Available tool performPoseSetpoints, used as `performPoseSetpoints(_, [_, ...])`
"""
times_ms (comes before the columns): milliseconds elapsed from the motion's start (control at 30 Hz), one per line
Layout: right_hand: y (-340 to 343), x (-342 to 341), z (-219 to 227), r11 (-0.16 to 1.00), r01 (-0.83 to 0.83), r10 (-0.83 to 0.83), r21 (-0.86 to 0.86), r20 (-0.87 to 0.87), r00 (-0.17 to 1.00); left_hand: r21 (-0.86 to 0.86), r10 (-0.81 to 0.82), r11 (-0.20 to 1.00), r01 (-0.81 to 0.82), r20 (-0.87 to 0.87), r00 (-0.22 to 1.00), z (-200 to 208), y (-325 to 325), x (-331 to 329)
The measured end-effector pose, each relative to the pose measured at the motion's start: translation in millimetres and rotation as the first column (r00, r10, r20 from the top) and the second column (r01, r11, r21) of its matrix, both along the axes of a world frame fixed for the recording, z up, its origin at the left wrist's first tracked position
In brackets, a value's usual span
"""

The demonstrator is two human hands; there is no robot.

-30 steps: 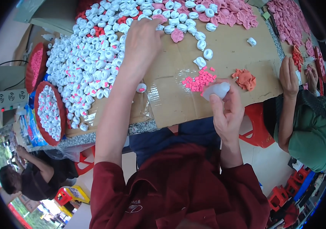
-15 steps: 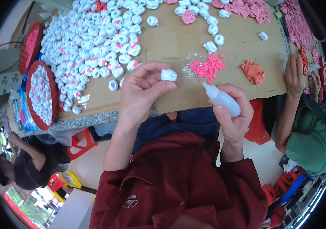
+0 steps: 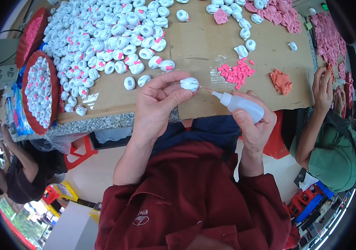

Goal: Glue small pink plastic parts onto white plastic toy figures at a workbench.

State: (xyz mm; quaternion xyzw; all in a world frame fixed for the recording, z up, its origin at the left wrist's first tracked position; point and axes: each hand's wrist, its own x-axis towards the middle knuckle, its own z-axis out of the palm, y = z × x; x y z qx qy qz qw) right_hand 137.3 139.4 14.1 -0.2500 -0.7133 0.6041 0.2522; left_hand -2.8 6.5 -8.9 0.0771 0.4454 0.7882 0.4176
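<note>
Between the thumb and fingers of my left hand is a small white hollow rounded piece, lifted above the table edge. Wrapped in my right hand is a white squeeze bottle, tilted with its thin nozzle pointing at the piece. The nozzle's fine tip is at the piece's right side; whether it touches cannot be made out. Just beyond the bottle lie several small bright pink bits on the cardboard. A crumpled orange piece rests to their right.
White pieces, some with pink bits, form a large pile at left. A red tray holds more. Thin pink pieces lie at the far right of the cardboard. A co-worker's hand is at right; another person sits left.
The bottle's nozzle has come closer to the white piece, which has turned slightly in my left fingers. The whole view has shifted a little.
</note>
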Motion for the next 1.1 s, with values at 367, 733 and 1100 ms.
performPoseSetpoints(367, [0.8, -0.5, -0.3, 1.0, 0.005, -0.005, 0.01, -0.021, 1.0, 0.011, 0.027, 1.0, -0.027, 0.008, 1.0, -1.4, -0.9, -1.5])
performPoseSetpoints(733, [1.3, -3.4, -1.1, 1.0, -0.031, 0.031, 0.003, -0.05, 0.998, 0.0, -0.018, 1.0, 0.018, -0.021, 1.0, -3.2, -5.6, -1.7])
performPoseSetpoints(1100, [2.1, -2.2, 6.7, 0.999, 0.001, -0.001, -0.054, -0.013, 1.0, -0.017, 0.005, 1.0, -0.004, 0.048, 0.999, 2.1, -9.3, -0.9])
